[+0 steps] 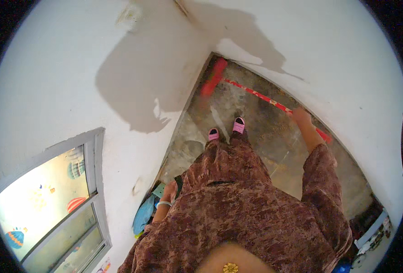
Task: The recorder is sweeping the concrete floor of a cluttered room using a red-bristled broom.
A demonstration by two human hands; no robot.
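My right hand (300,116) is wrapped round the upper part of a red patterned broom handle (260,96). The handle slants away to the far left, where the red broom head (215,75) lies at the floor's corner, slightly blurred. Its red top end sticks out past my hand, close to the right wall. My left hand (169,191) hangs low at my left side, with a pale bracelet at the wrist. Beside it are a dark green item (178,183) and a light blue bag-like thing (143,214); the fingers are too unclear to read.
Two white walls meet at the far corner above a stained concrete floor (274,136). My feet in pink slippers (239,125) stand mid-floor. A grey-framed window (97,168) is in the left wall. Several items (372,234) are piled at the lower right.
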